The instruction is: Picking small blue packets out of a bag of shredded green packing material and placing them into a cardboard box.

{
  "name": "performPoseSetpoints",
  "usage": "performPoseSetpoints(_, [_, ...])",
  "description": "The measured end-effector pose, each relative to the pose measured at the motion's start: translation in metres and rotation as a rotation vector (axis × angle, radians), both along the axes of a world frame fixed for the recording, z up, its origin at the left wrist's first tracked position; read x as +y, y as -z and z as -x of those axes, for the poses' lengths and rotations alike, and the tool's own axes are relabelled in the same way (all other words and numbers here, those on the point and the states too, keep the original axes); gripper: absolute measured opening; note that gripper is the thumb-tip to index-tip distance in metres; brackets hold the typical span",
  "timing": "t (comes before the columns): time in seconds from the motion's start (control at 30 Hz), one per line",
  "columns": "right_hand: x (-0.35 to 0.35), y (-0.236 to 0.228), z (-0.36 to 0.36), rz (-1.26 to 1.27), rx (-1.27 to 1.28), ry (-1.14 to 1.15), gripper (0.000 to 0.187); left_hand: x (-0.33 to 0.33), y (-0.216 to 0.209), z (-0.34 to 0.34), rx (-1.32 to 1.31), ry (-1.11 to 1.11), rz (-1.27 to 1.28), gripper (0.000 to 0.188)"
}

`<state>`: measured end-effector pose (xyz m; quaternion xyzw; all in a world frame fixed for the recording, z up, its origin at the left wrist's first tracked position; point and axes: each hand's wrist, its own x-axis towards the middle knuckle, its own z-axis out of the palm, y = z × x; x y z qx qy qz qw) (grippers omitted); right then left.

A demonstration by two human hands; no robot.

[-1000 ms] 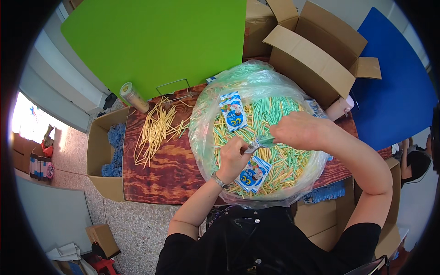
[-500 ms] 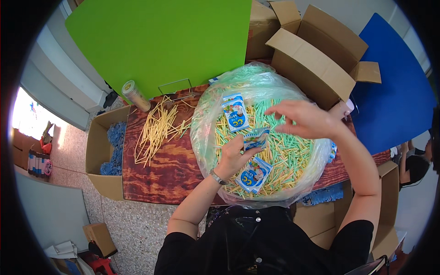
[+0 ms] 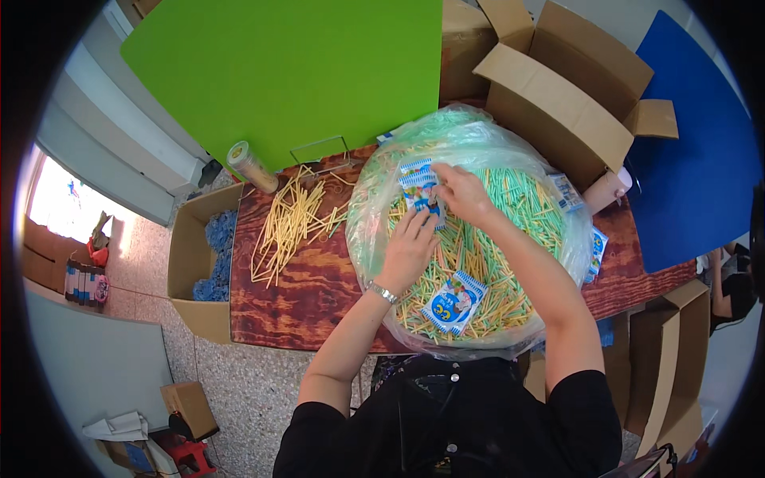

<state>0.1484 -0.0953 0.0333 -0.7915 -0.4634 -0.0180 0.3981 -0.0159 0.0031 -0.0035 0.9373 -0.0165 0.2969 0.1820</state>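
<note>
A dark, wood-grained table (image 3: 311,279) stands on a speckled floor, with a large green board (image 3: 295,72) leaning behind it and a blue board (image 3: 701,159) off to the right. Open cardboard boxes (image 3: 574,88) crowd the far right corner, and another box (image 3: 195,271) holding blue material sits against the table's left edge.

In the head view, a big clear plastic bag (image 3: 374,207) lies open on the table, filled with thin green and yellow sticks (image 3: 510,239). A loose spread of yellow sticks (image 3: 291,223) lies on the bare wood to the left of the bag, near a cylindrical tin (image 3: 251,166) lying on its side.

Both hands meet over the far left part of the bag, on a small blue-and-white packet (image 3: 418,187). The right hand (image 3: 462,191) pinches the packet's right edge — fingers curled closed on it. The left hand (image 3: 410,247), with a metal wristband, reaches up from below; its fingertips touch the packet's lower edge, but whether they grip it cannot be told. A second packet of the same kind (image 3: 453,303) lies on the sticks nearer the person, apart from both hands.
</note>
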Motion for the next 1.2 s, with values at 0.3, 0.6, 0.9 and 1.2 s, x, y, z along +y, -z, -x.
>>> performPoseSetpoints(0.3, [-0.116, -0.01, 0.089, 0.689, -0.033, -0.082, 0.024, 0.007, 0.001, -0.003, 0.044, -0.029, -0.037, 0.035])
performPoseSetpoints(0.6, [-0.132, 0.009, 0.091, 0.479, -0.214, -0.032, 0.013, -0.025, -0.024, 0.025, 0.039, 0.09, 0.139, 0.033])
performPoseSetpoints(0.9, [-0.127, -0.038, 0.093, 0.061, 0.354, -0.064, 0.013, -0.044, -0.04, 0.034, 0.482, 0.273, 0.734, 0.016])
performPoseSetpoints(1.2, [-0.13, -0.038, 0.074, 0.025, 0.311, -0.209, 0.015, -0.042, -0.026, 0.032, 0.302, 0.145, 0.641, 0.03])
